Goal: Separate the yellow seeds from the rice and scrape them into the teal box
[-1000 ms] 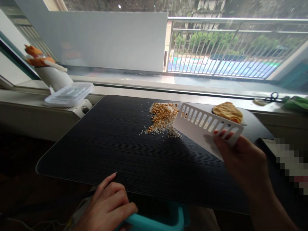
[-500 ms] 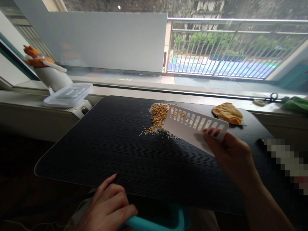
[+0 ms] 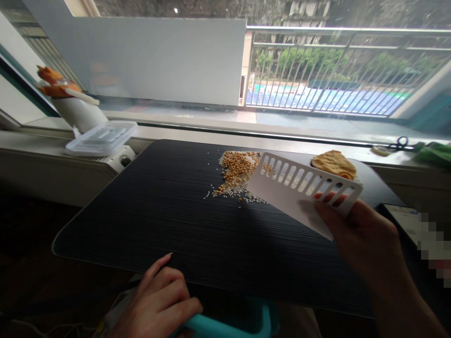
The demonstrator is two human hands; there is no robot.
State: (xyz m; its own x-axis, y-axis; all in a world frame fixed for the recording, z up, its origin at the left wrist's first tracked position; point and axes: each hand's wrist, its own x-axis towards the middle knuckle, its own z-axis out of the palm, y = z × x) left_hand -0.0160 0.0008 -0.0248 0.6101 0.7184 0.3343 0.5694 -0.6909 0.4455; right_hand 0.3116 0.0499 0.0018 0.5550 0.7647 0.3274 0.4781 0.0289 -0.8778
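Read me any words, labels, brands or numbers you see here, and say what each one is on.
None is readable.
White slotted scraper in the right hand: blank.
Clear plastic box on the sill: only blurred moulded shapes.
Phone screen at the right: blurred out.
Teal bin rim held by the left hand: blank.

No legible text, label, brand or number anywhere. Blank on the scraper [image 3: 299,199], blank on the clear box [image 3: 102,137] (too far off for fine print anyway). Phone screen [image 3: 405,221] at right: blurred, unreadable.
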